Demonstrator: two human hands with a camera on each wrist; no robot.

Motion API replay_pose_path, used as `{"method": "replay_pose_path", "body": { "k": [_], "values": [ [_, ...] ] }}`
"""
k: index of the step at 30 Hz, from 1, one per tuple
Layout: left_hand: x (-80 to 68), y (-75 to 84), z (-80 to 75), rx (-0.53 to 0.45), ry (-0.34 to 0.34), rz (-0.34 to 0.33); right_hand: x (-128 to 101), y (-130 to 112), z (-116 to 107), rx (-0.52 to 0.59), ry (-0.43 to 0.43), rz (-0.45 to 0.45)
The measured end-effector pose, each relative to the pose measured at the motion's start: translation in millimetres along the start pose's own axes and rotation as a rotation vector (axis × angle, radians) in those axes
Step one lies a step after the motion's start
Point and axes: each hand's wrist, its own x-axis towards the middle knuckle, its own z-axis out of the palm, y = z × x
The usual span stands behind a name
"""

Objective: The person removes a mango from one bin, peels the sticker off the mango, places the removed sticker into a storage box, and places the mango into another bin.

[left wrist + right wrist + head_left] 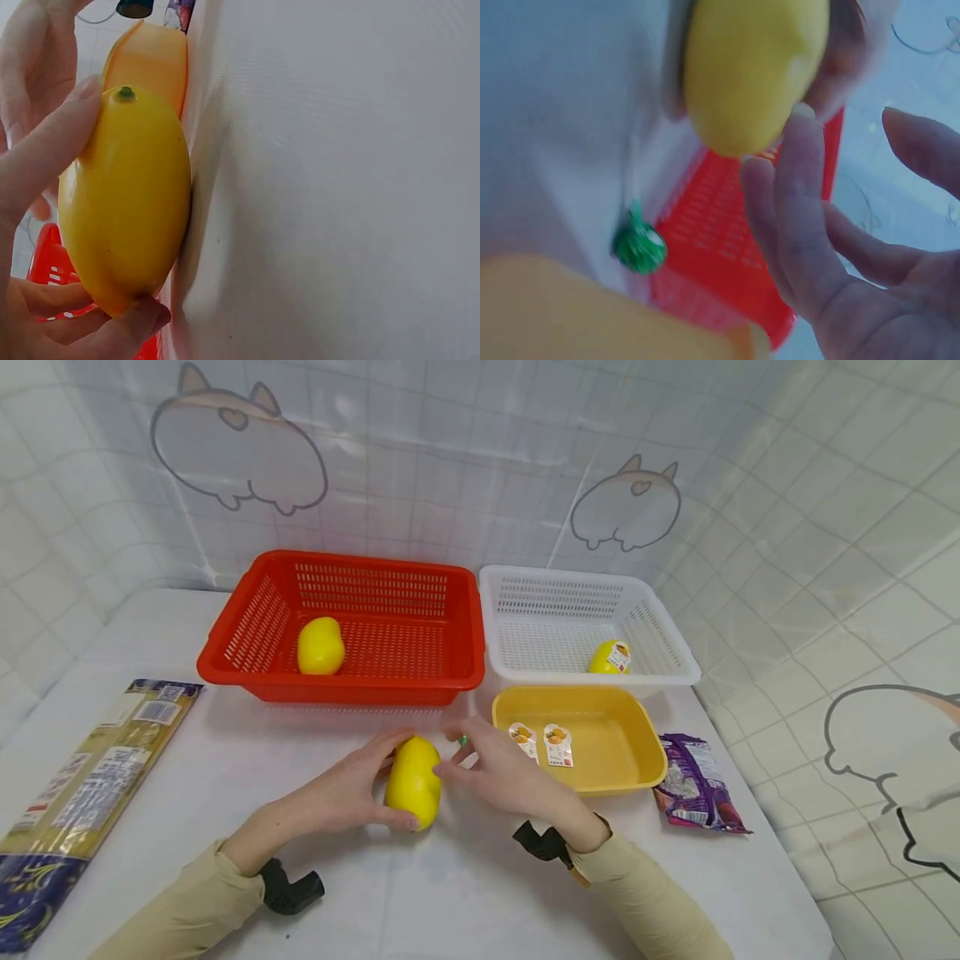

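A yellow mango (414, 783) lies over the middle of the white table, its green stem end showing in the left wrist view. My left hand (341, 793) grips it from the left, thumb at one end and fingers at the other. On its right side is my right hand (498, 764), fingers loosely bent and fingertips (802, 112) right at the mango's skin. Partly hidden behind the right hand, a green-wrapped lollipop (640, 249) lies on the table. Two mango-picture stickers (557, 745) sit on the near left part of the yellow tray (611, 781), beside my right hand.
A red basket (360, 689) at the back holds one mango (321, 646). The white basket (517, 675) beside it holds a mango with a sticker (609, 657). A purple snack bag (697, 783) lies right of the tray; a long gold-and-blue package (97, 785) lies far left.
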Motion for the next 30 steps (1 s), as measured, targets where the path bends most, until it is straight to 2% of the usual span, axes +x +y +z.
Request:
{"method": "replay_pose_path", "body": {
  "k": [6,11,16,22,30],
  "values": [
    [1.6,-0.5,-0.9,-0.002,-0.001,0.032,5,8,17,-0.07,-0.079,-0.015],
    [1.6,-1.4,-1.7,-0.016,-0.016,0.036,9,10,27,-0.133,-0.086,-0.045],
    [1.0,-1.9,-3.1,-0.018,-0.031,0.044,10,10,31,-0.172,-0.088,-0.031],
    [-1.2,-1.3,-6.3,-0.014,-0.062,0.028,10,12,32,-0.179,-0.097,-0.02],
    [-4.3,-1.2,-18.7,0.012,-0.065,0.001,11,12,32,-0.15,-0.092,-0.008]
  ]
}}
